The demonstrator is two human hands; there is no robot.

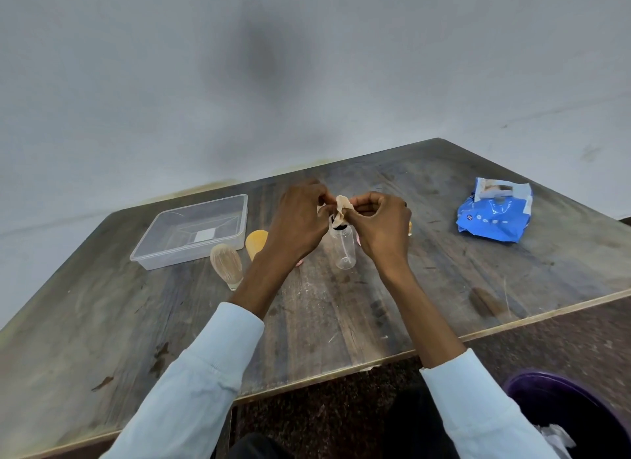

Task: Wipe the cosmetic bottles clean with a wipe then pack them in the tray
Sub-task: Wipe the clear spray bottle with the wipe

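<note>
I have a small wipe [342, 206] pinched between my two hands. My left hand [300, 221] has its fingers curled, and the tips pinch the left side of the wipe. My right hand [382, 224] is curled too, and it pinches the right side. The wipe is crumpled and sits up in the air between my fingertips.

Just under the wipe is a clear bottle [344, 250] with a dark top. It looks like it stands up on the table, with its long side going up and down and its top pointing at the wipe. I cannot tell if the wipe touches the top.

To the left stands a tall clear bottle [227, 265] with a round top, upright. Beside it is an orange bottle [256, 242], partly hidden by my left arm. Behind them is a clear plastic tray [191, 231] with nothing in it. Its long side runs from near me on the left to far away on the right.

Far to the right lies a blue pack of wipes [495, 212].

The table [324, 322] is dark, worn wood with scratches and stains. The wall [307, 65] behind it is pale grey. A purple bin [532, 393] sits on the floor at my right.

My sleeves [205, 373] are light blue.
</note>
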